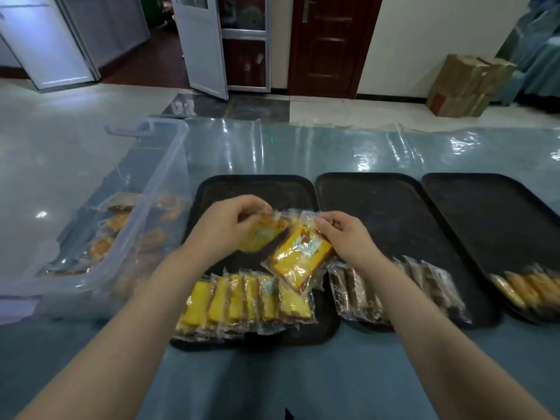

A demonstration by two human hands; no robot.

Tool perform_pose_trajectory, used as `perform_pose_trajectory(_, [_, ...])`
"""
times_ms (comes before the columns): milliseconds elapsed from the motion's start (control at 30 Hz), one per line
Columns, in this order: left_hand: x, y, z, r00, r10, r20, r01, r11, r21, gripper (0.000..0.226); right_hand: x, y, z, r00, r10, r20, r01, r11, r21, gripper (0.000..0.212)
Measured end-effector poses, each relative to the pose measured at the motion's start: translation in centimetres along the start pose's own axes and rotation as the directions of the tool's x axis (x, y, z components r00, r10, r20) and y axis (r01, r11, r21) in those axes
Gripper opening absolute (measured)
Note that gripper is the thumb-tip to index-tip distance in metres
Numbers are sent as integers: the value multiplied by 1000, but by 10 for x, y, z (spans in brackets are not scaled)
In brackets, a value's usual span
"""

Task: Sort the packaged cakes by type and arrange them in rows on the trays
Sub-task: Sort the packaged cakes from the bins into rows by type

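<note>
Looking down through the head camera, I see a table [303,383] covered in blue cloth under a clear plastic sheet. Beyond it lies a pale glossy tiled floor [45,131], a dark wooden door [330,40], a white glazed door [206,43] standing ajar, and a cardboard box [466,86] against the wall.

Three black trays sit side by side. The left tray [257,189] holds a near row of yellow cakes [245,301] in clear wrappers, standing on edge. The middle tray [378,213] holds a near row of brown cakes [357,292], partly hidden by my right forearm. The right tray [491,213] holds a few golden cakes [527,286] at its near corner, blurred. Left of the trays stands a clear plastic bin [145,207] with more wrapped cakes inside, too hazy to sort by type.

My left hand [224,228] has its fingers curled, pinching the wrapper of one yellow packaged cake [260,234] above the left tray. My right hand [348,237] pinches the top edge of a second yellow cake [300,259], which hangs tilted just above the row, overlapping its right end.
</note>
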State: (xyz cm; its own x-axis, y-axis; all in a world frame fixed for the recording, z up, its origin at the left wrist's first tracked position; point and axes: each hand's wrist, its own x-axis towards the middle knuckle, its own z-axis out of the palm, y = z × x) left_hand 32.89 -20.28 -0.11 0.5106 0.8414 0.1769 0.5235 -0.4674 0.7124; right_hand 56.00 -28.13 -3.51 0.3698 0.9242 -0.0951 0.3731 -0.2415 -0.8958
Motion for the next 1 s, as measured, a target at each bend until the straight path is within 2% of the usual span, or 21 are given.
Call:
perform_pose_trajectory(167, [-12,-9,49,998,-25,57,25,1000,4,23,-14,42,-16,992,112,56,-110,994,-27,14])
perform_pose_trajectory(267, [-17,-10,72,999,8,41,-9,1000,26,25,-22,66,-22,989,132,60,-131,991,-33,16])
perform_pose_trajectory(433, [-23,-17,109,998,59,8,-59,996,68,28,-36,91,-29,982,180,60,-184,980,72,21])
perform_pose_trajectory(567, [-31,-28,137,991,134,-11,-132,987,89,31,-42,104,-34,984,173,37,-176,980,92,22])
perform_pose_trajectory(733, [-42,-45,156,954,295,54,-299,952,72,32,-46,115,-36,977,212,21,-213,970,116,19])
perform_pose_trajectory(1000, [-71,-84,168,927,296,232,-325,941,98,25,-58,121,-31,985,170,31,-172,982,79,21])
